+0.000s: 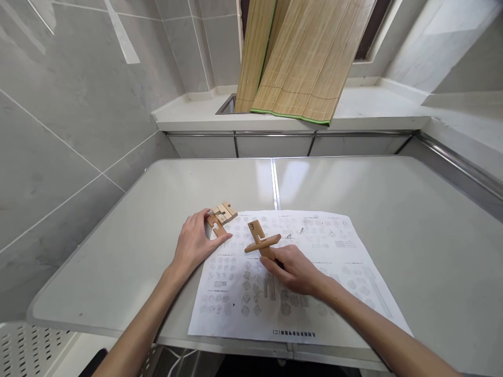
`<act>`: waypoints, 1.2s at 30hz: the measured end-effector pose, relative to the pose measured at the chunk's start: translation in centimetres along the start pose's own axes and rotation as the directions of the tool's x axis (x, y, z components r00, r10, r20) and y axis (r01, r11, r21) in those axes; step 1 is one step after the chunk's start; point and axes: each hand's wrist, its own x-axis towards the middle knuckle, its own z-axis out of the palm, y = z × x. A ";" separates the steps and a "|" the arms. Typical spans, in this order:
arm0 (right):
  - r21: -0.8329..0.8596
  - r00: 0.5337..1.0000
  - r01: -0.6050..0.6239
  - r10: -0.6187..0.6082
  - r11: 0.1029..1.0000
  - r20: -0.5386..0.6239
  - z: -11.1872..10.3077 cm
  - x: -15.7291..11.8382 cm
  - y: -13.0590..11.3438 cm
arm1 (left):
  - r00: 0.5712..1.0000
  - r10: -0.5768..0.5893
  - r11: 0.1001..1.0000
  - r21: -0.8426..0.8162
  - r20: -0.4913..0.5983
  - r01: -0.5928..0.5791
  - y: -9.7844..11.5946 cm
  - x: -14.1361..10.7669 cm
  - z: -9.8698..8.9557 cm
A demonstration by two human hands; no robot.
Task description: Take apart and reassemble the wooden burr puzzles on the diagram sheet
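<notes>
Two notched wooden puzzle pieces (pixel 262 243), joined as a cross, are held up over the printed sheet (pixel 314 319) by my right hand (pixel 293 269). Its thumb and fingers pinch the near end of the upright piece, whose far end bears a dark number-like mark. My left hand (pixel 193 242) curves around a flat notched wooden puzzle piece (pixel 217 226), thumb at the near end and fingers at the far end. Just beyond that piece, several more wooden puzzle pieces (pixel 225 212) lie side by side on the table, at the sheet's far left corner.
The sheet carries rows of small diagrams and lies on a pale folding table (pixel 389 209) with a metal seam. Behind it stands a white counter (pixel 188 118) with a sink edge and a hanging bamboo mat (pixel 306 63). A tiled wall (pixel 58 131) runs along the left.
</notes>
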 end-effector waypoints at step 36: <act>0.540 0.970 -0.217 0.116 0.813 0.215 -1.3 0.3 -0.3 | 0.793 0.382 0.901 -0.381 0.474 -0.206 9.2 -5.2 -2.6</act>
